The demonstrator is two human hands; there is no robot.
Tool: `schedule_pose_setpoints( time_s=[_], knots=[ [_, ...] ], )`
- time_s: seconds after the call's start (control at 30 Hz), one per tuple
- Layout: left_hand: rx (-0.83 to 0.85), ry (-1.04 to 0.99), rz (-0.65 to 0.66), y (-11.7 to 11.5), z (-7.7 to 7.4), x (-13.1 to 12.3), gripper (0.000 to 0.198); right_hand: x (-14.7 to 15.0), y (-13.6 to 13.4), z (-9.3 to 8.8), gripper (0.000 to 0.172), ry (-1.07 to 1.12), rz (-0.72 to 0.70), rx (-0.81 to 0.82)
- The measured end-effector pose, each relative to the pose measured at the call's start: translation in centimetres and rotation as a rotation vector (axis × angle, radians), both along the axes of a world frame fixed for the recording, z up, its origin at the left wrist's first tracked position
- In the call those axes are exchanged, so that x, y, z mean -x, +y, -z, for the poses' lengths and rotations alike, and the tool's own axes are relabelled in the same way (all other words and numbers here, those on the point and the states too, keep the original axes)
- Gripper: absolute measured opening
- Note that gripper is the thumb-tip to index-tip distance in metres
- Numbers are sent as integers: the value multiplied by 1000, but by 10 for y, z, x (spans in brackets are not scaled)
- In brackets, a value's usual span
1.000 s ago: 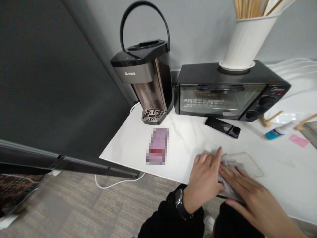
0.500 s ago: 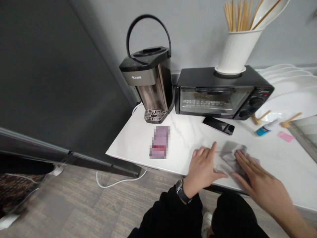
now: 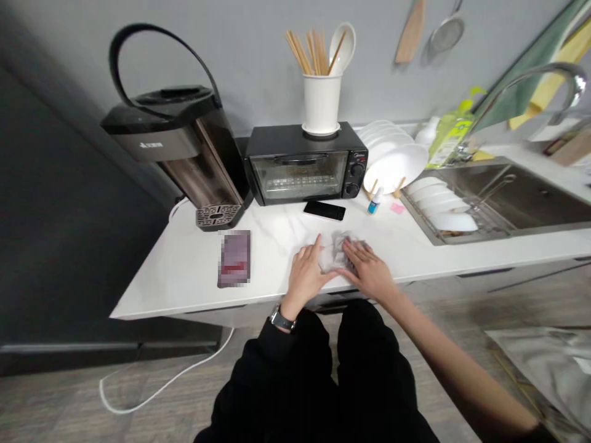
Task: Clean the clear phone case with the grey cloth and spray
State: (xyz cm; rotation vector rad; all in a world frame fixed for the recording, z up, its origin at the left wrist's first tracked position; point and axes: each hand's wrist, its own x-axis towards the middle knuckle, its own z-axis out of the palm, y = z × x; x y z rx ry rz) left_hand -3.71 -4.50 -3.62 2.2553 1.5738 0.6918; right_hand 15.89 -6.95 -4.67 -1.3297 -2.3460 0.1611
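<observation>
A crumpled clear plastic bag (image 3: 335,253) lies on the white countertop (image 3: 184,271) near its front edge. My left hand (image 3: 307,275) rests flat on the bag's left side, fingers stretched out, a watch on the wrist. My right hand (image 3: 368,271) lies flat on the bag's right side, fingers spread over it. Both hands press on the bag without gripping it.
A black phone (image 3: 324,210) lies before the toaster oven (image 3: 305,170), which carries a white utensil holder (image 3: 321,103). A water dispenser (image 3: 180,147) stands left, a blurred purple packet (image 3: 234,258) near it. Plates (image 3: 392,163), a small bottle (image 3: 373,201) and the sink (image 3: 498,200) are right.
The view has pulled back and swung right, bringing the sink and plates into sight. My hands stay on the bag, which looks more bunched between them.
</observation>
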Motion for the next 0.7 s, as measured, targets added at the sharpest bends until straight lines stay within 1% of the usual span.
schedule_pose_setpoints(
  time_s=[0.03, 0.07, 0.13, 0.17, 0.23, 0.27, 0.3, 0.37, 0.4, 0.43, 0.5, 0.53, 0.57, 0.6, 0.63, 0.67, 0.7],
  knots=[
    [-1, -2, 1, 0, 0, 0, 97, 1, 1, -1, 67, 9, 14, -9],
    [-2, 6, 0, 0, 0, 0, 96, 2, 2, -2, 70, 18, -19, -6],
    [-4, 40, 2, 1, 0, 1, 94, 3, 5, -3, 72, 31, -133, 23],
    [-7, 50, 2, 2, 0, 1, 94, 2, 7, -4, 70, 33, -139, 31],
    [-11, 42, -10, 2, 1, 0, 98, -3, 8, -5, 64, 22, -19, 12],
    [-9, 28, -13, 3, 1, 0, 100, -6, 8, -4, 63, 15, 33, -4],
    [-6, 14, -16, 3, 0, 0, 101, -8, 7, -3, 67, 12, 51, -18],
    [-3, 0, -7, 4, 0, 0, 100, -12, 4, -1, 77, 19, -50, -9],
    [-5, -3, 3, 4, 0, 0, 100, -13, 4, 0, 79, 25, -86, 1],
    [-9, -5, 14, 4, 0, 0, 101, -14, 5, 0, 78, 29, -80, 8],
    [-19, -11, 19, 5, 0, 0, 103, -15, 8, -1, 74, 22, 4, 6],
    [-22, -13, 18, 5, 0, 0, 104, -14, 9, -1, 76, 19, 25, -1],
    [-24, -8, 15, 5, 1, 0, 103, -13, 11, -2, 81, 20, 6, -4],
    [-27, 3, 12, 5, 1, 0, 101, -12, 11, -3, 86, 22, -54, 2],
    [-32, 14, 15, 5, 1, 0, 99, -11, 12, -3, 88, 27, -113, 10],
    [-35, 22, 19, 5, 1, 0, 99, -10, 12, -3, 85, 32, -140, 15],
    [-34, 23, 22, 5, 2, 0, 100, -9, 13, -3, 79, 32, -116, 13]
  ],
)
